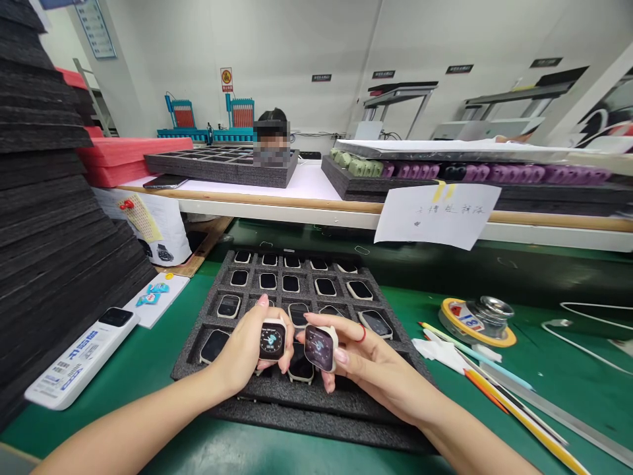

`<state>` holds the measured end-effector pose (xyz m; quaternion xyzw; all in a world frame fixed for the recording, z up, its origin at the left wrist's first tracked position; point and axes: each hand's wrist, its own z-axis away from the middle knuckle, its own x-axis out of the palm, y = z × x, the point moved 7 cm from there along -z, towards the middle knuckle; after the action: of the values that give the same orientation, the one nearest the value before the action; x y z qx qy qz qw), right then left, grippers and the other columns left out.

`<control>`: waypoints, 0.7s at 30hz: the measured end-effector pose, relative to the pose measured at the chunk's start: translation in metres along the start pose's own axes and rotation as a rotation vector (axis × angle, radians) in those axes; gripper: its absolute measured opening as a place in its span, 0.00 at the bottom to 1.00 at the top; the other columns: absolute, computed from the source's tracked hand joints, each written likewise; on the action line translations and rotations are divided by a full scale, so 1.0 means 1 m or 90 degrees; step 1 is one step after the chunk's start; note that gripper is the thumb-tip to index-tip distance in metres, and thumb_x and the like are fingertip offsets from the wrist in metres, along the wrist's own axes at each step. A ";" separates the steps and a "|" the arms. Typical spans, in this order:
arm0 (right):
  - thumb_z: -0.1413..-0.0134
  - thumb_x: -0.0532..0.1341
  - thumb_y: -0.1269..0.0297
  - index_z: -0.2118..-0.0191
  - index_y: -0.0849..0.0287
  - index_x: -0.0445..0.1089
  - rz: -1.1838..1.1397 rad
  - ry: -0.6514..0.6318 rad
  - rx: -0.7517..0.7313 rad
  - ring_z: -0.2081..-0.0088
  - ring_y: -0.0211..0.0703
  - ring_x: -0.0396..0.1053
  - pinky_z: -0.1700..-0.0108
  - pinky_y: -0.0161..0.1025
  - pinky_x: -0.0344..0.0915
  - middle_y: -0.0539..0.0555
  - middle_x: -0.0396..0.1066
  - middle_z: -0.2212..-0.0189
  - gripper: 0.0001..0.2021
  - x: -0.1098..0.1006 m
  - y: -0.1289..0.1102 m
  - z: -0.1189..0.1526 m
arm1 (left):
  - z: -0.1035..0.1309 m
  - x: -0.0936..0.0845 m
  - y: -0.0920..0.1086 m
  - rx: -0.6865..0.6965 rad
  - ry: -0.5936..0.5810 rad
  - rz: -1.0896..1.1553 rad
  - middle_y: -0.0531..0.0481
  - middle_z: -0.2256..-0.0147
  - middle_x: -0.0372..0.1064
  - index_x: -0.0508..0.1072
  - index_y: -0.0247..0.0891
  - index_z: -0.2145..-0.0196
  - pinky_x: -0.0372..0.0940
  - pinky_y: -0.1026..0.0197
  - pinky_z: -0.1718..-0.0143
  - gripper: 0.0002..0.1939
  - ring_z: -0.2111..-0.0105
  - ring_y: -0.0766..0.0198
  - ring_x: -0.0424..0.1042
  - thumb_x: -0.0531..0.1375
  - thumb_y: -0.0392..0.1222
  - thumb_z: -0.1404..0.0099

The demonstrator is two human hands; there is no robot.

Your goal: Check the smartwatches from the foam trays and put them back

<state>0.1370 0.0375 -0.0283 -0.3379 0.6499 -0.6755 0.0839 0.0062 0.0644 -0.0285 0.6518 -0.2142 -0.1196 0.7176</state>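
My left hand (247, 343) is closed round a square watch body (272, 340) whose lit screen shows a dial. A second watch body (320, 348), pale-cased and also lit, is held between the thumb and fingers of my right hand (363, 356). The two watches are side by side, a small gap apart, above a black foam tray (309, 412). Rows of compartments in the tray hold several watch bodies with dark screens, such as one at the right (376, 323). My hands hide part of the lower rows.
Left: stacked black foam (44, 198), a white device (82, 359) and a white card (173, 297). Right: a tape roll (477, 321), pens and a metal ruler (568, 415). A shelf (306, 212) with foam trays crosses behind; a person (271, 138) is beyond it.
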 end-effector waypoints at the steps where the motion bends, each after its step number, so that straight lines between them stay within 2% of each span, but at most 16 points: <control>1: 0.43 0.66 0.59 0.46 0.47 0.71 -0.003 0.012 -0.002 0.70 0.33 0.69 0.62 0.38 0.70 0.54 0.74 0.53 0.19 -0.001 -0.001 0.000 | 0.000 0.000 0.000 -0.006 0.005 0.003 0.52 0.87 0.64 0.65 0.37 0.78 0.43 0.68 0.86 0.31 0.89 0.73 0.47 0.40 0.61 0.31; 6: 0.45 0.67 0.57 0.46 0.48 0.71 -0.024 0.042 0.011 0.71 0.35 0.69 0.63 0.39 0.70 0.56 0.75 0.53 0.20 -0.004 -0.001 0.000 | -0.001 -0.001 0.003 -0.003 0.018 0.024 0.52 0.87 0.63 0.66 0.37 0.77 0.42 0.69 0.85 0.30 0.86 0.71 0.53 0.42 0.61 0.31; 10: 0.43 0.64 0.54 0.41 0.50 0.66 -0.008 0.055 -0.006 0.70 0.38 0.69 0.63 0.42 0.70 0.59 0.74 0.51 0.24 -0.009 0.001 -0.001 | -0.004 -0.003 0.004 -0.009 0.037 -0.017 0.50 0.83 0.66 0.67 0.36 0.76 0.43 0.68 0.85 0.32 0.86 0.72 0.52 0.42 0.65 0.33; 15: 0.41 0.62 0.53 0.41 0.54 0.65 0.074 0.168 -0.055 0.70 0.38 0.68 0.63 0.41 0.69 0.60 0.75 0.51 0.24 -0.021 -0.004 0.000 | -0.006 -0.007 -0.003 -0.045 0.052 -0.005 0.52 0.76 0.65 0.71 0.34 0.66 0.49 0.69 0.82 0.33 0.83 0.74 0.56 0.47 0.70 0.37; 18: 0.42 0.61 0.52 0.45 0.56 0.68 0.076 0.205 -0.065 0.71 0.38 0.68 0.65 0.40 0.69 0.60 0.75 0.54 0.22 -0.024 -0.006 0.001 | -0.006 -0.005 -0.002 -0.021 0.035 0.010 0.46 0.67 0.71 0.70 0.34 0.56 0.57 0.67 0.78 0.29 0.78 0.70 0.63 0.52 0.65 0.36; 21: 0.42 0.62 0.53 0.47 0.57 0.70 0.084 0.202 -0.070 0.71 0.38 0.68 0.67 0.40 0.69 0.57 0.75 0.59 0.20 -0.024 -0.007 -0.001 | -0.006 -0.001 0.001 0.010 -0.004 0.017 0.44 0.63 0.72 0.70 0.34 0.53 0.62 0.65 0.74 0.22 0.73 0.66 0.69 0.54 0.56 0.33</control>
<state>0.1569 0.0520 -0.0295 -0.1878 0.7120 -0.6766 0.0058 0.0080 0.0701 -0.0278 0.6543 -0.2264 -0.1103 0.7130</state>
